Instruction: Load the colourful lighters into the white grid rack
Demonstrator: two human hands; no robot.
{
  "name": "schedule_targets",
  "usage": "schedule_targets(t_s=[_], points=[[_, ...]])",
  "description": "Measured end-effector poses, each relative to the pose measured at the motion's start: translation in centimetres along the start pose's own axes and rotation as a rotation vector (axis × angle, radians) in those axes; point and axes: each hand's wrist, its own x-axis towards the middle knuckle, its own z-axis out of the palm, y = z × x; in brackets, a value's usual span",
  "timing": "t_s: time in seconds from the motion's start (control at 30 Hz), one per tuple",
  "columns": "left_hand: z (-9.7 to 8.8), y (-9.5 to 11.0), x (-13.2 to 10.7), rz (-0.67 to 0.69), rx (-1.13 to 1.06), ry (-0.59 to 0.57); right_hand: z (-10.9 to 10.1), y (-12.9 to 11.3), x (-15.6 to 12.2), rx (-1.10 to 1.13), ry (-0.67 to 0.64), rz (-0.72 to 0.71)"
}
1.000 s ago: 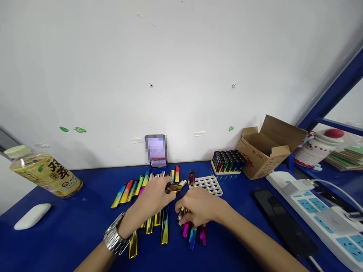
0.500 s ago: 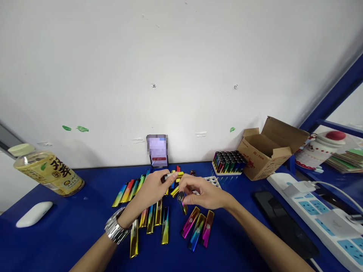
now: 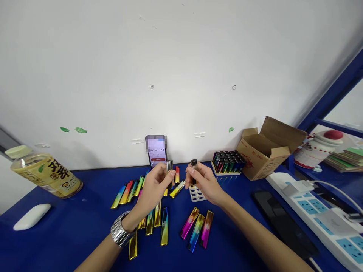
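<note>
Here's the whole bench: a blue work table [image 3: 56,236] running wide under a white wall, with an open cardboard box [image 3: 263,151] at the back right and a big tea bottle [image 3: 47,175] lying at the left. A power strip [image 3: 314,215] hugs the right side, a dark phone [image 3: 283,223] lies flat beside it, and a white mouse [image 3: 31,217] sits out left. Another phone [image 3: 157,155] stands against the wall showing a running time (part of it pixelated).

Moving in, a packed rack of lighters [image 3: 228,162] stands by the box, and a white perforated tray [image 3: 196,194] sits right under the right hand [image 3: 204,183]. Shiny iridescent lighter casings [image 3: 126,192] fan out at the back, with more in rows in front.

Now the action: the left hand [image 3: 154,190], watch on wrist, pinches a chrome casing [image 3: 169,168] upright, and the right hand closes on a small dark lighter body [image 3: 194,168]. The two pieces are apart, with a narrow gap between them. That upright fingertip pinch looks like the steady way to handle them, and the air above the table gives them room, clear of the casings below.
</note>
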Motion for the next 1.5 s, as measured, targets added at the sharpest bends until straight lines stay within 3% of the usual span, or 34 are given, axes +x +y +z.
schedule_targets(t_s=[0.1, 0.23, 0.4, 0.57, 0.8, 1.13, 1.37, 1.5], points=[[0.5, -0.2, -0.2, -0.026, -0.14, -0.111, -0.1, 0.2, -0.1, -0.003, 0.044, 0.01], [1.1, -0.7, -0.5, -0.096, -0.288, -0.164, -0.3, 0.2, -0.1, 0.091, 0.111, 0.146], [1.4, -0.9, -0.9, -0.088, -0.225, -0.082, -0.2, 0.2, 0.1, 0.102, 0.281, 0.313], [1.3, -1.7, -1.1, -0.074, -0.169, -0.027, 0.8, 0.1, 0.0, 0.066, 0.412, 0.378], [1.3, -1.9, -1.1, -0.093, -0.055, 0.054, 1.1, 0.0, -0.2, 0.078, 0.301, 0.35], [1.6, -0.8, -1.2, -0.121, -0.081, 0.059, 1.0, 0.5, 0.0, 0.083, 0.343, 0.401], [1.6, -1.1, -1.2, -0.131, 0.048, 0.067, 0.9, 0.2, -0.2, 0.102, 0.273, 0.392], [2.0, -1.4, -1.1, -0.133, -0.014, 0.1, 0.8, 0.4, 0.0, 0.062, 0.343, 0.372]])
